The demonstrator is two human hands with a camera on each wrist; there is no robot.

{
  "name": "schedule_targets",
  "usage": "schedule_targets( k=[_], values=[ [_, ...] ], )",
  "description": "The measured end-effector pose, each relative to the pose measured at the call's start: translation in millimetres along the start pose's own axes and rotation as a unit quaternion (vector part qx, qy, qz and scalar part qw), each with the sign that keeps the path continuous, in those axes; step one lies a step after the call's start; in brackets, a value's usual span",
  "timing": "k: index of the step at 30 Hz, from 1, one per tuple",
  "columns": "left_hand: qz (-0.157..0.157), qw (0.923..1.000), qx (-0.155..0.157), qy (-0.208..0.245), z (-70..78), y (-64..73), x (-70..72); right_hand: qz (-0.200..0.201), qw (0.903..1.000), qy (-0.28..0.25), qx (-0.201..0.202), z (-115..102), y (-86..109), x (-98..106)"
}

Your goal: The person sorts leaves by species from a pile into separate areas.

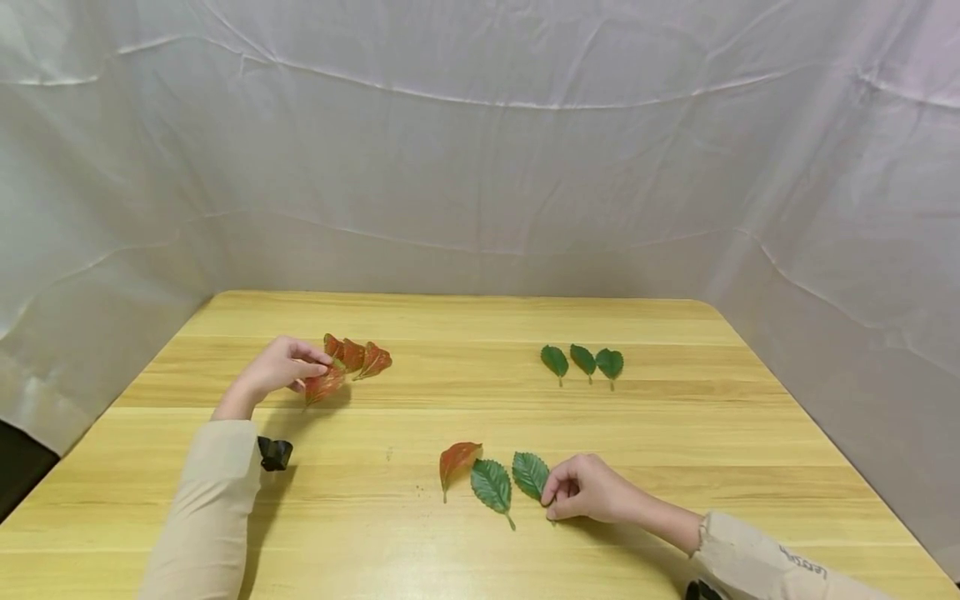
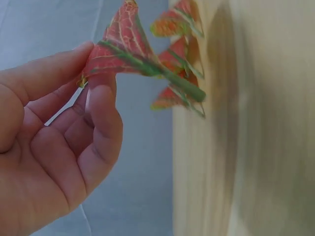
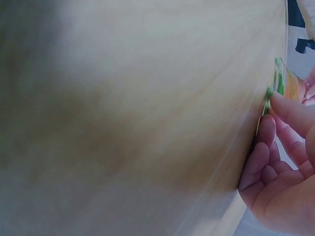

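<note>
Leaf (image 2: 123, 43) juts from the pinching left hand (image 2: 64, 132).

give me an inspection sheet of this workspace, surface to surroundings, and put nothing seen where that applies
Surface: yellowish wood-grain table.
Job's things: far-left red leaves, three; far-right green leaves, three; front red leaf; front green leaf.
Clutter: nothing seen.
Left hand: pinches another red leaf beside the far-left three.
Right hand: pinches another green leaf at its lower right edge, right of the front green leaf.
Cables: nothing seen.
Surroundings: pale, creased sheeting behind and at both sides.
</note>
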State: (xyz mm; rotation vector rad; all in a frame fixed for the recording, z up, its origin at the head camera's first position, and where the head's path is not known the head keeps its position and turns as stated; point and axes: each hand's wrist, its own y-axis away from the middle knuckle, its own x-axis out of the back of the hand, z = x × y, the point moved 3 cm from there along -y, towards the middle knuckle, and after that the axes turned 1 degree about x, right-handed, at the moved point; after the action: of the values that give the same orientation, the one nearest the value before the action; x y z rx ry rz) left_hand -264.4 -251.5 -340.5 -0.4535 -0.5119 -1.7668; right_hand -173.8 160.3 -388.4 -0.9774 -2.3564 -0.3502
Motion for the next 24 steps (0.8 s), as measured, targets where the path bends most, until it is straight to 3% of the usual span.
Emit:
schedule_targets(
  k=[10, 24],
  values=[
    [0.002, 0.9995, 0.021, -0.023, -18.3, -0.9, 9.9, -0.003, 1.0000, -0.001, -0.006, -0.1, 0.3, 0.1],
    [-0.019, 0.9986, 0.036, -0.034, -28.9, -2.0, 8.7, -0.005, 1.0000, -0.004, -0.002, 0.5, 0.5, 0.2]
  ],
)
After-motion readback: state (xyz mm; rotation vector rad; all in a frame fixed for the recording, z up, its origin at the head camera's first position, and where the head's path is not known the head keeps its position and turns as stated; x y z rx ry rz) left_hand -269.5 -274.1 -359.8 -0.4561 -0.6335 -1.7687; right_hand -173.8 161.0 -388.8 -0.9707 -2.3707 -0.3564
